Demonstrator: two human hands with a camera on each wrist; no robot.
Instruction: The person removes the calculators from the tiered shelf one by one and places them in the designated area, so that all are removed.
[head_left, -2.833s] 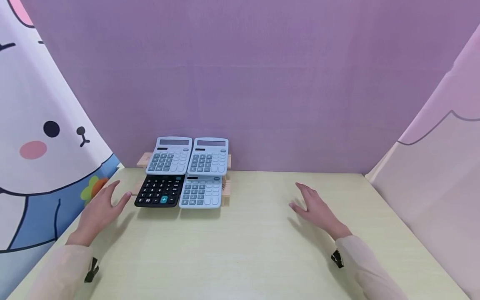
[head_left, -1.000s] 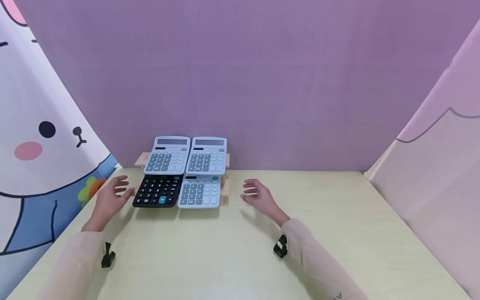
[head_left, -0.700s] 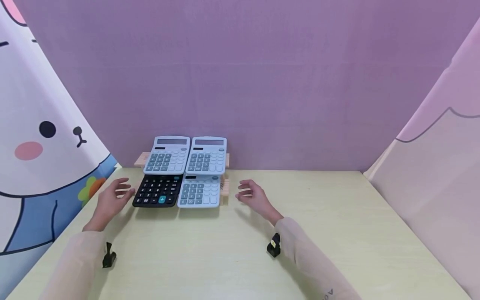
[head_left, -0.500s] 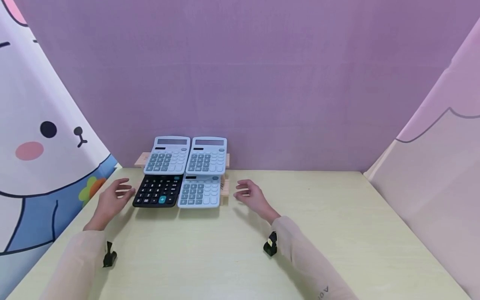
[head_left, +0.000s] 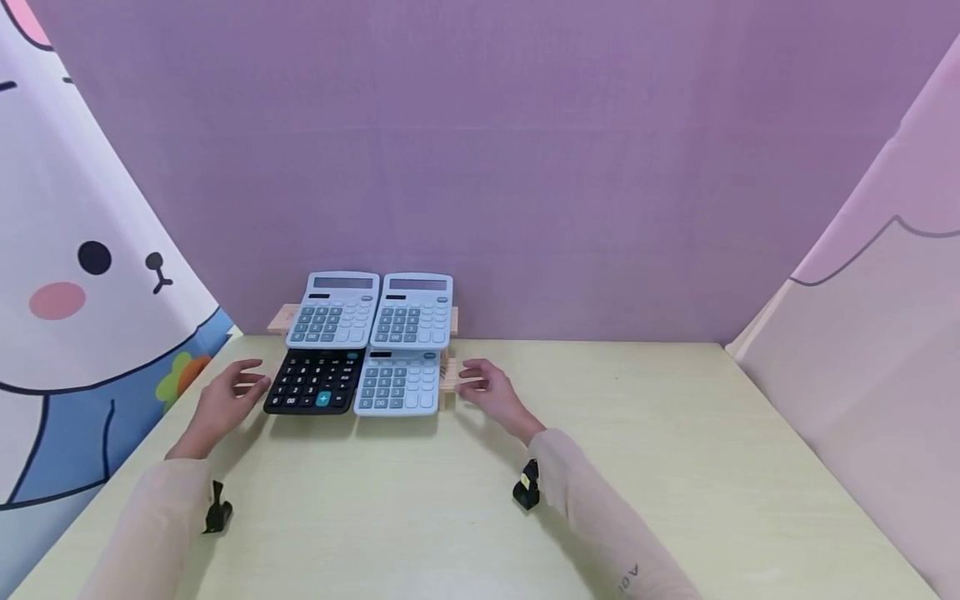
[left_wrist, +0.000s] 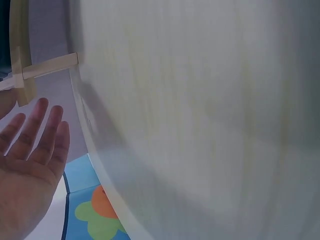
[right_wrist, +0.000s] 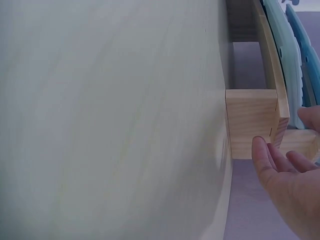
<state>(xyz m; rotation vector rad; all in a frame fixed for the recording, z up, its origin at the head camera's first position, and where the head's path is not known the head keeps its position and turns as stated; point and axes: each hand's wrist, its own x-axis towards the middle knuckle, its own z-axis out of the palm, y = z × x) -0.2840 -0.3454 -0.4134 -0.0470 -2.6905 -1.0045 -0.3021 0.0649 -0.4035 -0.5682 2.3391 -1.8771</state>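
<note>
A two-tier wooden rack [head_left: 285, 319] stands at the back left of the table. Its upper tier bears two pale blue calculators, a left one [head_left: 334, 310] and a right one [head_left: 412, 311]. On the lower tier lie a black calculator [head_left: 315, 383] and, to its right, another pale blue calculator [head_left: 397, 385], its top partly hidden. Beside the rack's left end is my left hand [head_left: 220, 410], fingers loosely bent, holding nothing. My right hand [head_left: 498, 402] is at the right end, fingers bent and fingertips close to the wood [right_wrist: 252, 120]; contact cannot be told.
The pale wooden table [head_left: 480, 508] extends in front of the rack and to its right. A purple cloth [head_left: 570, 167] hangs behind it. A cartoon-printed cloth [head_left: 112, 350] borders the left side, and a pale cloth [head_left: 885, 358] the right.
My right hand has moved far left across the table to the rack's right end. My left hand has shifted slightly right, its fingers now more bent. The calculators and rack have stayed put.
</note>
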